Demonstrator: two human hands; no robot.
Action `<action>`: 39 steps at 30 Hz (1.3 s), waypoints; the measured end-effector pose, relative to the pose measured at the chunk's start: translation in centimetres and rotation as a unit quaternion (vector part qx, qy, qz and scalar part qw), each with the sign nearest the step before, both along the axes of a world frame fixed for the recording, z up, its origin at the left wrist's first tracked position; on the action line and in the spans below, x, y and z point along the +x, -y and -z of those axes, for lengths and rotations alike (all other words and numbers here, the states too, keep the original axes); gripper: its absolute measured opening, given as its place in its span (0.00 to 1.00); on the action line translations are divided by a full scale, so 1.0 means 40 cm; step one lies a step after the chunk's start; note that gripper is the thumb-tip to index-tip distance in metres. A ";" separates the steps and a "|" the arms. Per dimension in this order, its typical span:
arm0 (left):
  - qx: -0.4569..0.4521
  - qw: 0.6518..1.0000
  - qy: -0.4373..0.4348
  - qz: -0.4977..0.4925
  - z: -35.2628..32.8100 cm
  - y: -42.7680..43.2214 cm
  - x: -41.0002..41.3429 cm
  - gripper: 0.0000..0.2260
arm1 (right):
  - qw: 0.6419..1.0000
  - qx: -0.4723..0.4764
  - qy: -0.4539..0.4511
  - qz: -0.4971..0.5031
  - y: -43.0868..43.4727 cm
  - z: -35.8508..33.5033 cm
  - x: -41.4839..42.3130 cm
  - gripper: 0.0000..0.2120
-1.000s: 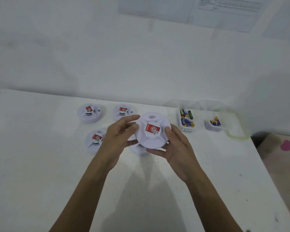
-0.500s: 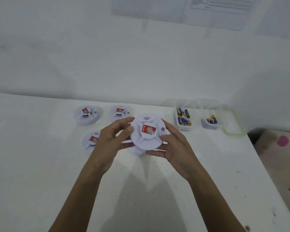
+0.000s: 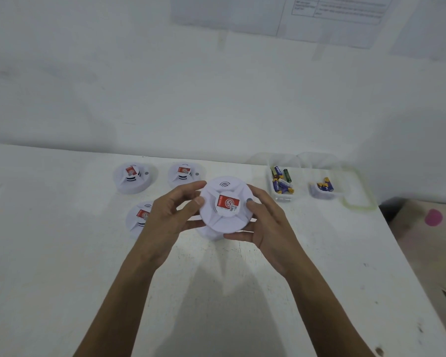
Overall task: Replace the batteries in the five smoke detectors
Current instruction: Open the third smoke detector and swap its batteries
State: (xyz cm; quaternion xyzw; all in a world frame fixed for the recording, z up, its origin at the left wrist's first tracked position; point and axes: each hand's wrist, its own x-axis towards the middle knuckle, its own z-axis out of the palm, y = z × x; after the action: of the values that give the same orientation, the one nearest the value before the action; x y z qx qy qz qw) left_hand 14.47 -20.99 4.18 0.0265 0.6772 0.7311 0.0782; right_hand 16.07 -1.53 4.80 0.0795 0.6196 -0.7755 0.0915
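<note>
I hold one smoke detector (image 3: 225, 204) in the air above the table (image 3: 62, 266), directly in front of me, with its red label turned up to the camera. The left hand (image 3: 170, 222) grips its left edge: the thumb lies on the front rim and the fingers are curled behind. The right hand (image 3: 265, 228) grips the right edge, with the thumb under the lower rim and the fingers around the side. So both hands are closed on the same piece from opposite sides. I judge this is a position for twisting the cover off the base, because the battery place is probably at the back.

The detector is not opened yet, so I think the task is at its beginning. A back-left detector (image 3: 134, 177), a back-middle detector (image 3: 183, 173) and a near-left detector (image 3: 141, 216) wait flat on the table, all with labels up. A fifth detector (image 3: 209, 234) lies just under the held one and is mostly hidden.

The batteries (image 3: 281, 180) lie in a clear box (image 3: 283, 198) to the right, near the right hand. A smaller box (image 3: 317, 194) with a few more stands beside it. I cannot tell which box holds new ones.
</note>
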 end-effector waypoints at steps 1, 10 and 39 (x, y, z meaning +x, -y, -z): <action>-0.001 1.000 0.000 0.001 0.001 0.000 0.000 0.16 | 1.000 0.005 -0.005 0.000 0.001 0.000 0.001 0.15; -0.007 1.000 0.003 -0.001 0.006 0.006 0.003 0.14 | 1.000 0.001 -0.019 -0.011 0.004 0.010 0.008 0.12; -0.009 1.000 0.007 0.002 0.004 0.007 0.004 0.18 | 1.000 -0.003 -0.004 -0.012 0.006 0.017 0.007 0.13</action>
State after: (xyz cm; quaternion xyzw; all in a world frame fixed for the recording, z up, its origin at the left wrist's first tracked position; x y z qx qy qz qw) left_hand 14.62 -21.25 4.03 0.0226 0.6828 0.7253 0.0847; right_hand 16.35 -1.77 4.11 0.0683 0.6183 -0.7768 0.0985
